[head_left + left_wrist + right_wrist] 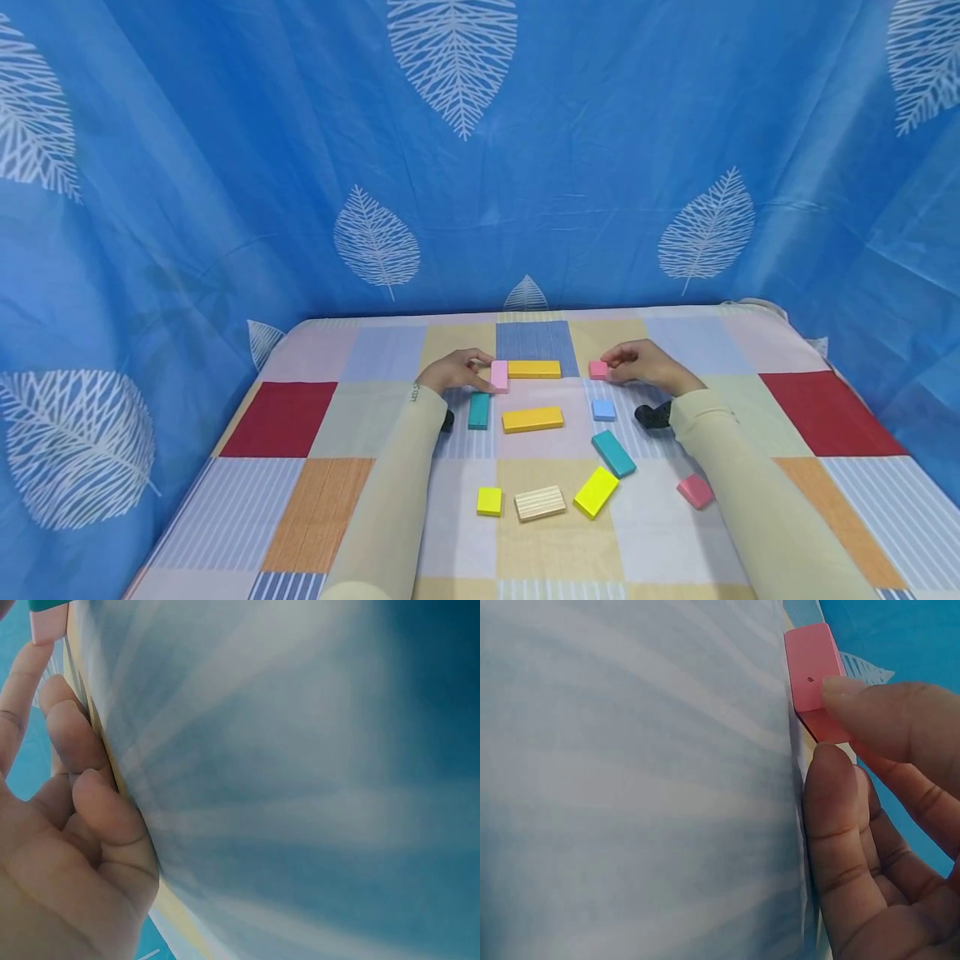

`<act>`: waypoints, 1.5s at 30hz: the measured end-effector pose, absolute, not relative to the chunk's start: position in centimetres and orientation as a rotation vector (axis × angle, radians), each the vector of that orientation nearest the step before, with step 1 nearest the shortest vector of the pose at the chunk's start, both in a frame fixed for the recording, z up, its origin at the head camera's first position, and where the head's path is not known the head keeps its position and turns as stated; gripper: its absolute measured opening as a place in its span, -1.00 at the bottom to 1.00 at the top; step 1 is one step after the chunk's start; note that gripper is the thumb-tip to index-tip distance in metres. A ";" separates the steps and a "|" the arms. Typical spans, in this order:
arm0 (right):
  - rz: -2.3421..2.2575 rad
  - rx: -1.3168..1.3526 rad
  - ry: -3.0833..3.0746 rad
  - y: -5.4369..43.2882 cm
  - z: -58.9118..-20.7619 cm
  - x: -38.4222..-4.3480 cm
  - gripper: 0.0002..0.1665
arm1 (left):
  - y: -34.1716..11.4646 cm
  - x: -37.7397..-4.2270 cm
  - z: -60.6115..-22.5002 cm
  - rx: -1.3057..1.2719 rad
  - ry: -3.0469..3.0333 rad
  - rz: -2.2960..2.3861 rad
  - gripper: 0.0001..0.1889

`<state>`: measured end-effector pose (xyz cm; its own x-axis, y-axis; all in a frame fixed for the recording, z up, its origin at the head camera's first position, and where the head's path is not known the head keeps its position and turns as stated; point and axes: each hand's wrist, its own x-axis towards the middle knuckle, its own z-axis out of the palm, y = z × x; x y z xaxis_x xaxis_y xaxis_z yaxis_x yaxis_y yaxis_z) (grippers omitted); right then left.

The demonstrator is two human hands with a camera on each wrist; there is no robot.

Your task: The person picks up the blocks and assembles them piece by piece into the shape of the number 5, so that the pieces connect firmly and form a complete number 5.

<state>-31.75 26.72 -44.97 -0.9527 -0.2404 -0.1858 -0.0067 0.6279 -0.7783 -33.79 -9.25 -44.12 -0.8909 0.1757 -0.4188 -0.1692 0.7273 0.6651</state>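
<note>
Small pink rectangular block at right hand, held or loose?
Held: the right hand pinches the pink block, thumb on one face in the right-wrist view.

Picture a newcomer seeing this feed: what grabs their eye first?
Likely the bright blue curtain with white leaf prints, rising behind the patchwork cloth. Next, two hands near the cloth's far edge: the left hand holds a light pink block beside a long orange-yellow block; the right hand pinches a small red-pink block.

From farther back, the head camera looks forward and down, sharing the left hand (452, 371) and the right hand (643, 367) with the close, palm-facing wrist views.
</note>
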 end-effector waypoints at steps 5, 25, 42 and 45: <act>-1.245 -0.241 2.582 26.4 -44.9 -31.9 -0.52 | -9.3 -33.9 -44.1 -0.005 2.464 1.033 -0.38; -1.232 -0.223 2.528 24.8 -44.8 -32.5 -0.56 | -9.4 -33.9 -44.3 -0.001 2.470 1.023 -0.36; -1.250 -0.235 2.501 23.5 -44.7 -32.9 -0.59 | -9.4 -33.8 -44.2 -0.028 2.468 1.028 -0.40; -1.237 -0.231 2.508 23.3 -44.6 -32.9 -0.59 | -9.4 -33.7 -44.1 -0.031 2.466 1.032 -0.41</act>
<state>-32.92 23.31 -44.58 -0.9310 -0.2884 -0.2236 0.0018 0.6090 -0.7932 -33.73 -9.42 -44.08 -0.8922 0.1537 -0.4246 -0.1944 0.7179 0.6685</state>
